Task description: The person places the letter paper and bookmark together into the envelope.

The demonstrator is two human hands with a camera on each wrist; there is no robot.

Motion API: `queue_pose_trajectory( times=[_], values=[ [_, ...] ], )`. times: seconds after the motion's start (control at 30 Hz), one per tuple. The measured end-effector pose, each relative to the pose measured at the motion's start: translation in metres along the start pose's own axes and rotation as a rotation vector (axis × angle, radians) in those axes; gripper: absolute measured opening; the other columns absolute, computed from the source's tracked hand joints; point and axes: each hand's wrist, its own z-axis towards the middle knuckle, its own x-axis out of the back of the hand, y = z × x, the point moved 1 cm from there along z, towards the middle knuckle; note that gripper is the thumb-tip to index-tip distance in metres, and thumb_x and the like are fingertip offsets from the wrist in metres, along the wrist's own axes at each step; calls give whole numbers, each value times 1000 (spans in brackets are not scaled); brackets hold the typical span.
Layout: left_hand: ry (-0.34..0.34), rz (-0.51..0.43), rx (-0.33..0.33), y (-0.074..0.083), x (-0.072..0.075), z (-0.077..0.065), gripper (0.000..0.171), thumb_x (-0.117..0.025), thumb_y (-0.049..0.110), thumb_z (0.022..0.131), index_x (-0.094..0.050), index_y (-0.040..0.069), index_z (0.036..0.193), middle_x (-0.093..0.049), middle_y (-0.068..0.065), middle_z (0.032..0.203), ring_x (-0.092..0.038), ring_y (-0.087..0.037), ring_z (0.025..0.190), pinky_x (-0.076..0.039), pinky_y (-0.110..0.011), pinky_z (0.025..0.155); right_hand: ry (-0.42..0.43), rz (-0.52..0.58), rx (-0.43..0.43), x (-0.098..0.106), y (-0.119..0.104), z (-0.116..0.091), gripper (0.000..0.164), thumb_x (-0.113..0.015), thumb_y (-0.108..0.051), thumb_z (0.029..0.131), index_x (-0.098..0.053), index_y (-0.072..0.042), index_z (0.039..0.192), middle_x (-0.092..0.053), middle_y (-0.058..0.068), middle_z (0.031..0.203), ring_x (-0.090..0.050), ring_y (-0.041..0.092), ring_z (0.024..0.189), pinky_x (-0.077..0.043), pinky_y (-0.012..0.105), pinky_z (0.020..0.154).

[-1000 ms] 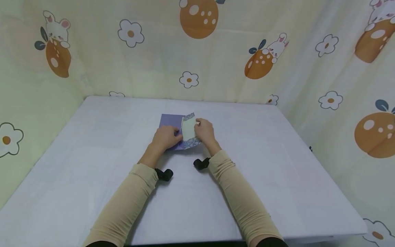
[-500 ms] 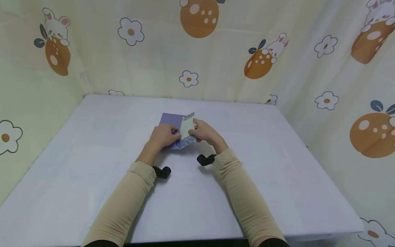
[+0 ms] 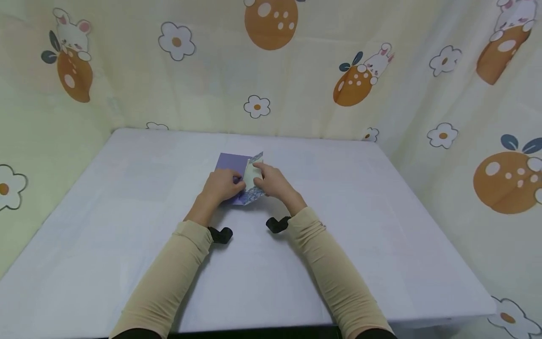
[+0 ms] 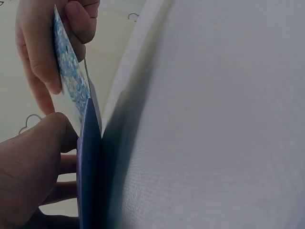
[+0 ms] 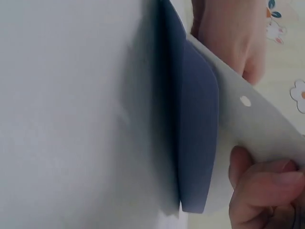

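A purple folded card [image 3: 234, 161] lies on the table. From its right side rises a panel [image 3: 252, 176] with a pale green middle and blue-white patterned borders. My left hand [image 3: 221, 185] rests on the purple card, its thumb close to the fold. In the left wrist view its fingers [image 4: 68, 163] touch the card's upper face. My right hand [image 3: 273, 181] pinches the panel's outer edge, thumb and fingers on opposite sides. The right wrist view shows the panel's greyish underside [image 5: 248, 124], with a small oval hole and a purple flap [image 5: 198, 129] against it.
A white-covered table [image 3: 127, 197] spreads around the hands. Patterned curtains [image 3: 211, 70] hang behind it and at both sides. Black wrist-camera mounts [image 3: 277, 225] stick out below both wrists, low over the cloth.
The right hand has shifted its hold along the panel's right edge, and thumb and fingers now reach further over it. The panel leans slightly more to the left. The left hand stays nearly still.
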Motion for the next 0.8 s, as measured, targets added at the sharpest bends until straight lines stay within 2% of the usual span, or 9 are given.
queue_pose_trajectory(
  times=[0.13, 0.3, 0.53, 0.7, 0.8],
  values=[
    [12, -3, -3, -4, 0, 1, 41, -53, 37, 77, -65, 17, 111, -67, -6, 104, -62, -28, 89, -47, -44, 79, 20, 46, 26, -4, -1, 1, 47, -44, -17, 88, -40, -15, 135, -46, 4, 66, -50, 15, 45, -47, 30, 49],
    [10, -46, 8, -9, 0, 3, 45, -48, 39, 79, -63, 17, 116, -65, -7, 112, -60, -31, 101, -46, -44, 85, 82, 158, 39, -4, 4, 0, 37, -46, -18, 90, -50, -18, 128, -48, 7, 75, -47, 16, 46, -50, 35, 51],
    [-8, -43, 4, -9, 3, 5, 43, -48, 38, 81, -62, 17, 116, -63, -7, 115, -58, -32, 106, -45, -44, 88, 115, 90, 71, -7, 10, -5, 33, -45, -22, 91, -54, -21, 122, -52, 6, 66, -51, 18, 41, -45, 29, 43],
    [-25, -57, 2, -7, 5, 5, 44, -47, 38, 82, -61, 17, 118, -62, -7, 118, -56, -32, 108, -44, -45, 90, 173, 100, 63, -6, 11, -6, 29, -46, -22, 90, -57, -22, 117, -57, 6, 71, -52, 18, 41, -46, 29, 44],
    [-33, -56, 11, -8, 5, 5, 45, -47, 38, 82, -60, 18, 119, -61, -7, 119, -55, -31, 110, -43, -45, 90, 179, 118, 65, -7, 10, -6, 28, -46, -21, 90, -59, -20, 115, -56, 6, 73, -51, 18, 41, -46, 29, 44]
  ],
)
